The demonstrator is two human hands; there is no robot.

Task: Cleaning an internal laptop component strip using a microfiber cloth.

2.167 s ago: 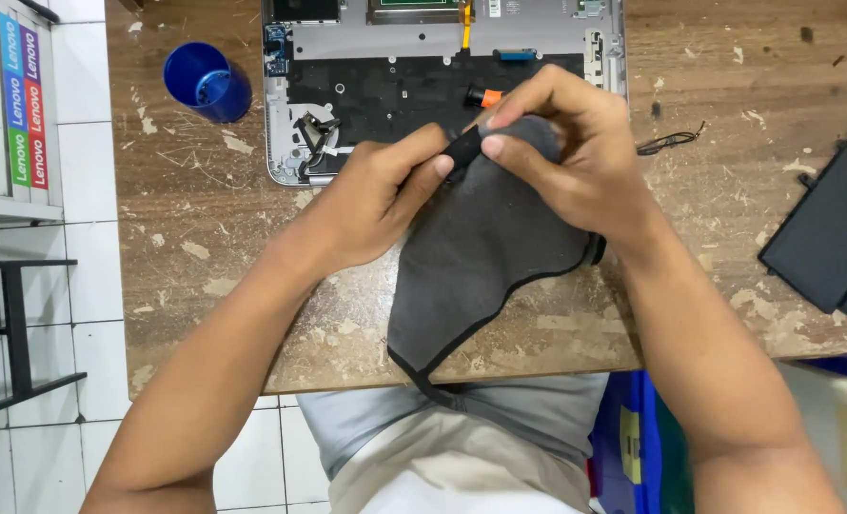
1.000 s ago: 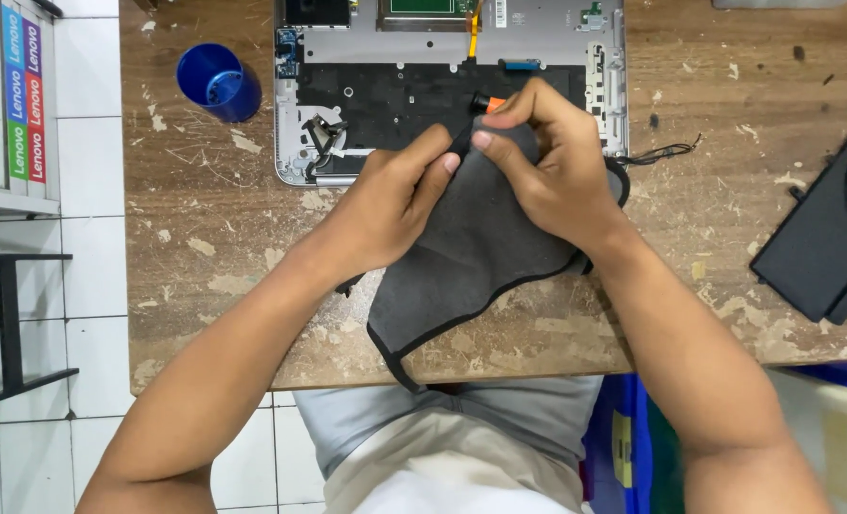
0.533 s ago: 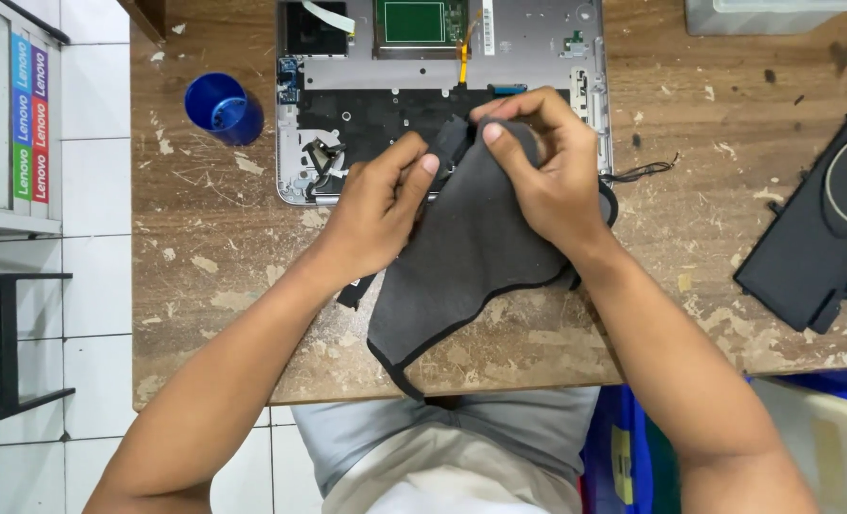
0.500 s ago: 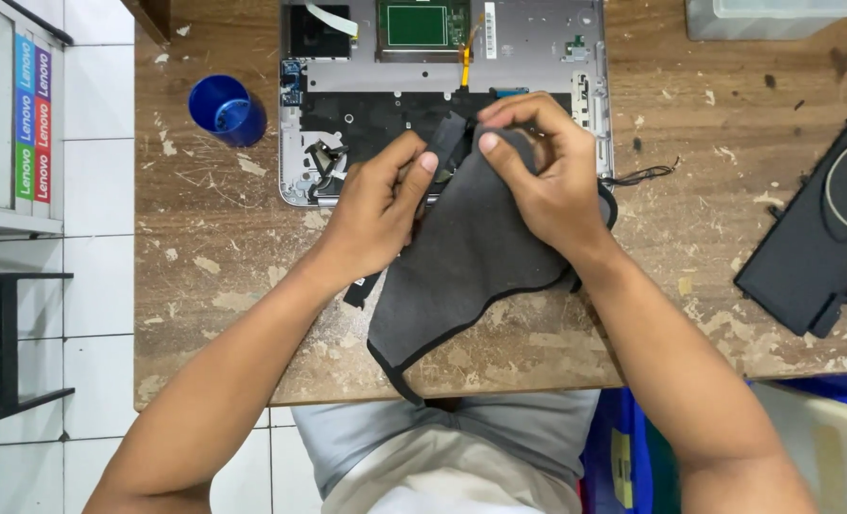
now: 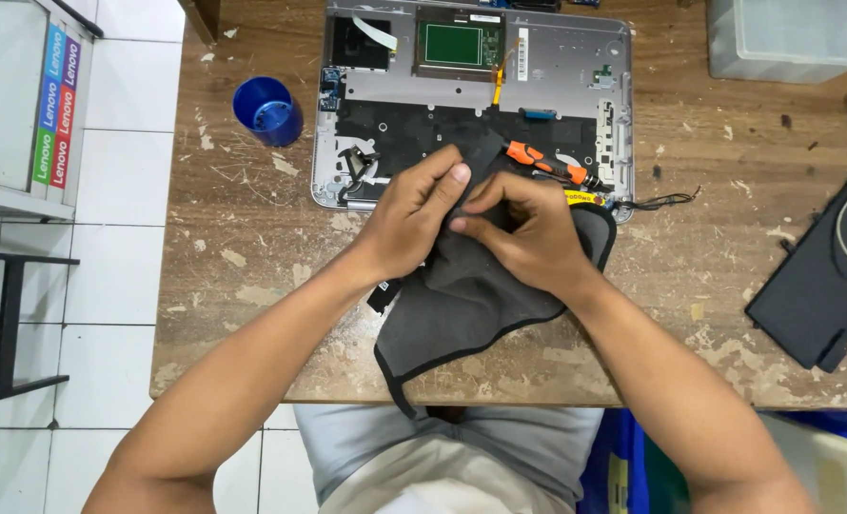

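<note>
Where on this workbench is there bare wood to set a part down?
Free: the wood between the blue cup and the table's front edge, and the stretch between the opened laptop base and the black panel. Crowded: the middle, where both hands bunch the grey cloth beside the screwdriver.

On the white cabinet (image 5: 9,95) at the left edge, a narrow vertical label strip (image 5: 54,105) carries stacked bands of blue, green, red and purple. Inside the opened laptop chassis (image 5: 561,76) at the top of the bench (image 5: 243,286), a small white sticker (image 5: 522,67) sits just right of the green rectangular board (image 5: 454,45). A small yellow label (image 5: 583,198) lies at the chassis's lower right edge. No packages or lit screens in view.
</note>
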